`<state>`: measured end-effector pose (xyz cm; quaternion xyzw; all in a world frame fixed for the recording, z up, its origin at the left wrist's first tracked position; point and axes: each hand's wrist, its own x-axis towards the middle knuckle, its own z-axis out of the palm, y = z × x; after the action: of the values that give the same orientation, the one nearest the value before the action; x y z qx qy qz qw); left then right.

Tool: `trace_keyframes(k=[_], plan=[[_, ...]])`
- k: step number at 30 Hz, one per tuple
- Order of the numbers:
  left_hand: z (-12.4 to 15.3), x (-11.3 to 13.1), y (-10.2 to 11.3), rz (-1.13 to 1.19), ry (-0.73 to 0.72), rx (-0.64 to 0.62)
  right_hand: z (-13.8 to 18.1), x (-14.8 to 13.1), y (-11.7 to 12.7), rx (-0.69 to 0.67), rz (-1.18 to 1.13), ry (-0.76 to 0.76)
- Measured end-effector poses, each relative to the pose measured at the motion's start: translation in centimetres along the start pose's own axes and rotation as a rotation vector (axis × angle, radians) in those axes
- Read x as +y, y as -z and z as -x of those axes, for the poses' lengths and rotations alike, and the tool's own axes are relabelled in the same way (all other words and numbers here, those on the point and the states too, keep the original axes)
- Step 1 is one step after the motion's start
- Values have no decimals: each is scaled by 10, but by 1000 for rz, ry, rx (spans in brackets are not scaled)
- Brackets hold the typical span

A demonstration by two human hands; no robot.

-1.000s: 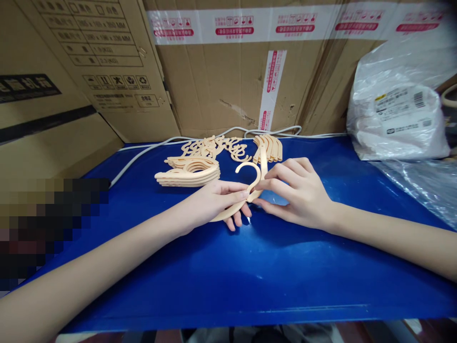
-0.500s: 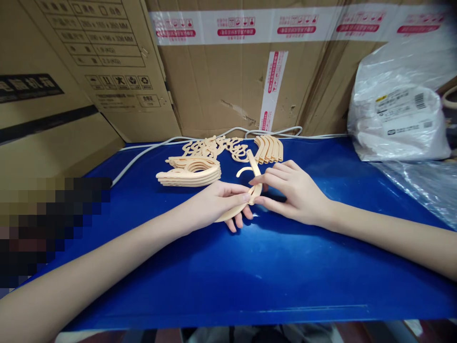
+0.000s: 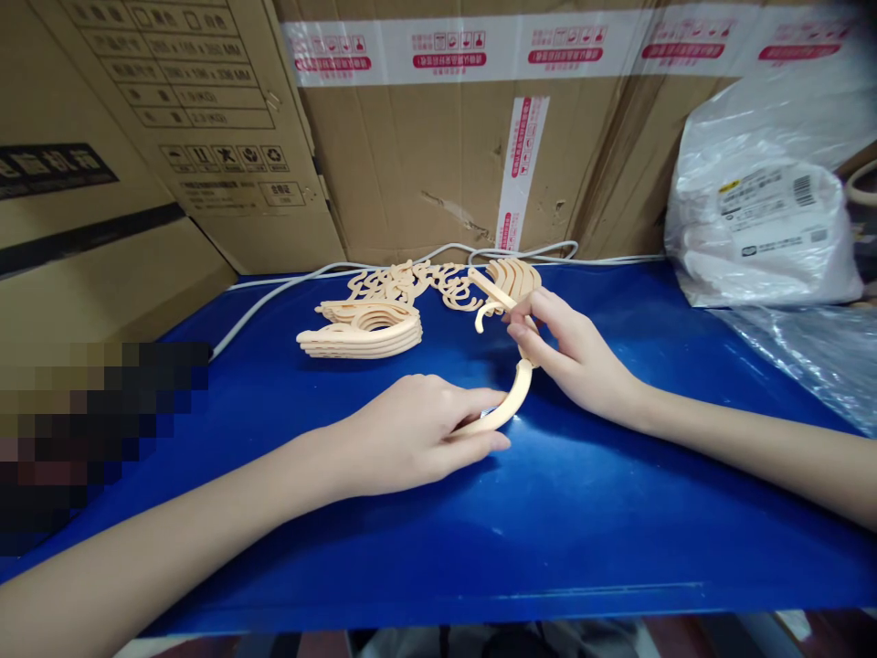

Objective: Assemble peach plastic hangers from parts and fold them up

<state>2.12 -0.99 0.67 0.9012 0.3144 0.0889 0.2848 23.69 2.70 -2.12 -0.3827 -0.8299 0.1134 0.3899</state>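
Between my two hands is a beige plastic folding hanger (image 3: 512,402) with a curved arm, a straighter arm and a small hook. My left hand (image 3: 411,434) grips the lower curved arm between thumb and fingers. Closer to the joint, my right hand (image 3: 572,356) pinches the upper part beside the hook (image 3: 488,315); its fingertips partly cover the joint. A neat stack of curved beige hanger pieces (image 3: 370,343) lies beyond my left hand. Behind it is a loose pile of beige hooks (image 3: 390,281). Curved hanger arms (image 3: 517,274) are lined up past my right hand.
A blue sheet (image 3: 438,539) covers the tabletop. Cardboard boxes (image 3: 425,155) stand along the back and left, with a white cable (image 3: 274,292) in front of them. Clear plastic packaging (image 3: 760,228) sits at the back right. A blurred dark patch covers the left edge.
My left hand has moved toward me and turned palm down on the lower arm. My right hand has shifted slightly right and away. The hanger's two arms now spread wider apart.
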Motion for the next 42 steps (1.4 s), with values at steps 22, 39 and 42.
trace_keyframes(k=[22,39,42], plan=[[0,-14,-3,-642,-159,220,-4,14,-4,-76,5,-17],[1,-15,-4,-623,-132,138,-3,19,-8,-142,56,-60],[1,-15,-4,-622,-126,133,-3,19,-8,-146,62,-48]])
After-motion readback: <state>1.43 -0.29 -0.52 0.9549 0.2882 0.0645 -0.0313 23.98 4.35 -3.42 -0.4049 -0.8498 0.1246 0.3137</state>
